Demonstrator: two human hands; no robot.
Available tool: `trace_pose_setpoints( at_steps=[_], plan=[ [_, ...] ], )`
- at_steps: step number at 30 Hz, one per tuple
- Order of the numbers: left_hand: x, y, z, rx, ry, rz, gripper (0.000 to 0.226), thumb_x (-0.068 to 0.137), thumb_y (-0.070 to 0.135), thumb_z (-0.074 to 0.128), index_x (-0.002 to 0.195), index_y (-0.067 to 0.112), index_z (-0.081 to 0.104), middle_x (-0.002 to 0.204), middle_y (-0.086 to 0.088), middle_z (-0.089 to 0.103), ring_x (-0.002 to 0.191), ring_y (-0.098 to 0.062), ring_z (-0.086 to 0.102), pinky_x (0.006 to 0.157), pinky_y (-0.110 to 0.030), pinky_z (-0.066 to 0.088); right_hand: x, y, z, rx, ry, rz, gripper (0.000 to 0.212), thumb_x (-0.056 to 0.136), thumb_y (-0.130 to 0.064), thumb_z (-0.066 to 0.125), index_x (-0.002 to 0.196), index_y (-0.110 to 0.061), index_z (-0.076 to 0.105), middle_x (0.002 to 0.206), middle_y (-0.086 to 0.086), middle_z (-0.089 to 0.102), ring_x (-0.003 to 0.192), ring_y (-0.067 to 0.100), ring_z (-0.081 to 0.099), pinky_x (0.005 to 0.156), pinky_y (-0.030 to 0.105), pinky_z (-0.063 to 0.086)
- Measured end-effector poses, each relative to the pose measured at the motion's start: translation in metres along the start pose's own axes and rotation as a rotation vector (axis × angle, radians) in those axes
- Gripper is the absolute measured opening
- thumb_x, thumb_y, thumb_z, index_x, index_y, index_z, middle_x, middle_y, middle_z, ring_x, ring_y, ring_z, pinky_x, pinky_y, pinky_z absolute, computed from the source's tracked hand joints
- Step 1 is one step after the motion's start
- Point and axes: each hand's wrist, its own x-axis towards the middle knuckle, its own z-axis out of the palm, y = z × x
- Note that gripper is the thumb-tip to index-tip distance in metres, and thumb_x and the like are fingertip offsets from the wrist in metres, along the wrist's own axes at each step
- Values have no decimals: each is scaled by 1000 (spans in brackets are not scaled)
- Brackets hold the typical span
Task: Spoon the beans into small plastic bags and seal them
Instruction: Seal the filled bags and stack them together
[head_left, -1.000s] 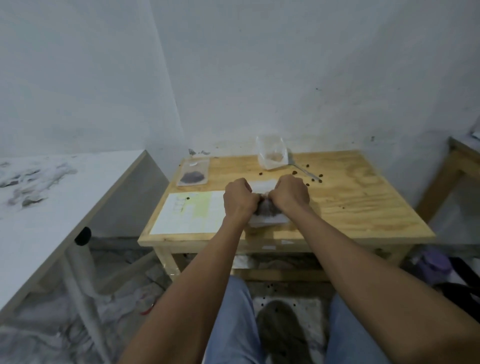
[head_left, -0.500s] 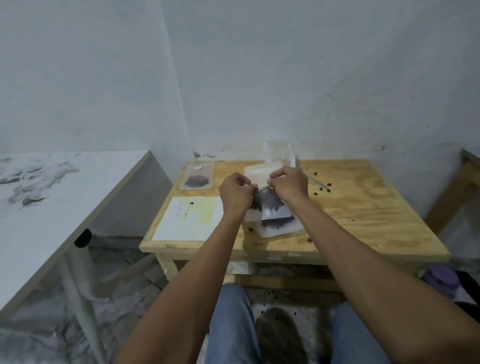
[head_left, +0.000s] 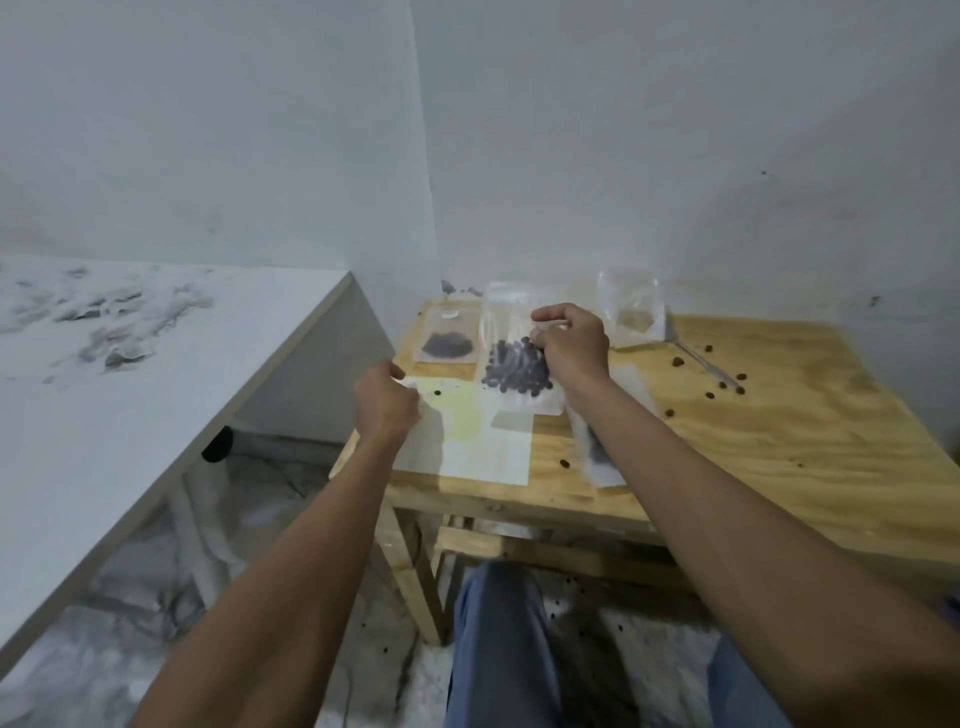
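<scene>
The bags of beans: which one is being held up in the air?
The bag of beans pinched by the right hand is lifted; its beans show singly. The other filled bag lies flat at the table's back left corner, untouched.

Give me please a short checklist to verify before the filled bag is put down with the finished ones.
1. Right hand has a grip on the filled bag: ok.
2. Bag's top strip is fully sealed: cannot tell, too small to see.
3. Left hand is off the bag: ok, it is over the paper sheet.
4. Finished bag lies at the table's far left corner, space beside it: ok.
5. Loose beans off the table: not ok, several lie near the spoon.
6. Beans kept inside the held bag: ok, gathered at its bottom.
</scene>
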Motion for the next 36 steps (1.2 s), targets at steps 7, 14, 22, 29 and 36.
trace_pose_setpoints(
  at_steps=[7, 14, 22, 29, 36],
  plan=[
    [9, 10, 7, 33, -37, -74, 35, 83, 11, 75, 113, 21, 63, 109, -6, 68, 92, -28, 70, 83, -40, 58, 2, 5, 17, 18, -45, 6, 24, 91, 1, 65, 94, -22, 71, 117, 3, 66, 80, 10, 64, 46, 13, 44],
    [18, 12, 3, -64, -66, -156, 30, 84, 8, 67, 113, 17, 64, 113, -7, 68, 104, -29, 64, 88, -38, 54, 7, 14, 18, 33, -57, 2, 21, 89, -1, 69, 95, -21, 72, 116, 3, 68, 80, 9, 65, 50, 13, 47],
    [5, 66, -16, -598, -281, -27, 43, 80, 5, 79, 115, 13, 55, 89, -1, 65, 73, -11, 59, 61, -26, 41, 4, 23, 20, 68, -41, 39, 25, 90, -4, 70, 86, -29, 71, 121, 8, 70, 100, 25, 70, 58, 22, 46],
    [-32, 101, 9, -644, -234, -4, 42, 79, 6, 79, 114, 11, 57, 94, -5, 67, 74, -8, 61, 60, -22, 41, -1, 18, 15, 186, -22, 50, 5, 88, -22, 76, 93, -23, 74, 102, -1, 74, 86, 14, 71, 73, 29, 59],
    [-44, 100, 22, -505, -121, 140, 26, 77, 17, 82, 86, 28, 60, 98, -6, 65, 86, -17, 64, 70, -30, 51, -2, 17, 10, 152, 14, 18, 19, 80, -11, 83, 87, -23, 70, 100, -4, 72, 95, 18, 72, 90, 40, 60]
  ],
)
